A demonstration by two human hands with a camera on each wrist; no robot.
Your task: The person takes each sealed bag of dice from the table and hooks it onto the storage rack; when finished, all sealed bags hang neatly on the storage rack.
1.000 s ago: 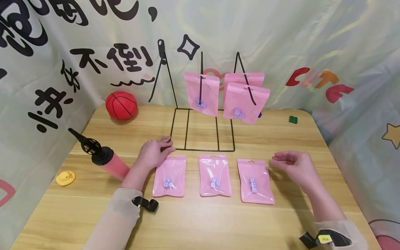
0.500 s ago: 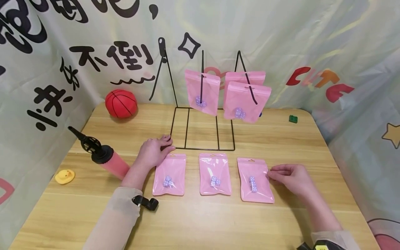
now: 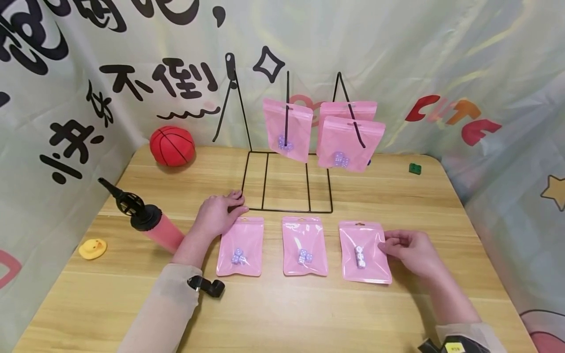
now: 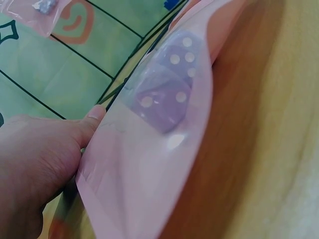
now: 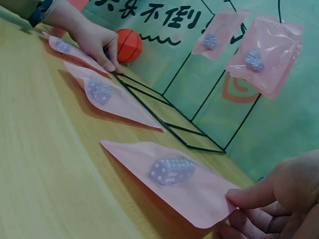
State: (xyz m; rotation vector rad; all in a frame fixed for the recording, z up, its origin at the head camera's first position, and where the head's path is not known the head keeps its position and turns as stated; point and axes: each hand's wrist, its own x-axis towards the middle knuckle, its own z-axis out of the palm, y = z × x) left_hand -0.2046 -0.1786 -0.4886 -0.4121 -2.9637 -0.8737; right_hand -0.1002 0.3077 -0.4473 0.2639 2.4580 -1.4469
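My right hand [image 3: 414, 252] pinches the right edge of a pink zip bag [image 3: 372, 269], whose pale purple dice [image 3: 359, 257] show through the front. In the right wrist view, thumb and fingertips hold this bag [image 5: 209, 201] by its edge, tilted up from the table. My left hand [image 3: 216, 215] holds the front left corner of a black wire display rack [image 3: 287, 212], thumb and fingers around the corner. Just below that hand lies the left zip bag [image 3: 249, 238], close to the lens in the left wrist view. Between the two lies a middle zip bag [image 3: 304, 230], also with dice.
Several bags hang from the rack: one on the middle hook [image 3: 300, 127], and a front bag [image 3: 350, 144] before another on the right hook. A pink hand pump [image 3: 163, 234], yellow duck [image 3: 92, 249] and red ball [image 3: 172, 146] stand left. A green brick [image 3: 415, 168] lies right.
My right hand came down and left to the right-hand bag and pinched its edge. That bag has shifted slightly right and turned, and its dice have moved. My left hand stays on the rack.
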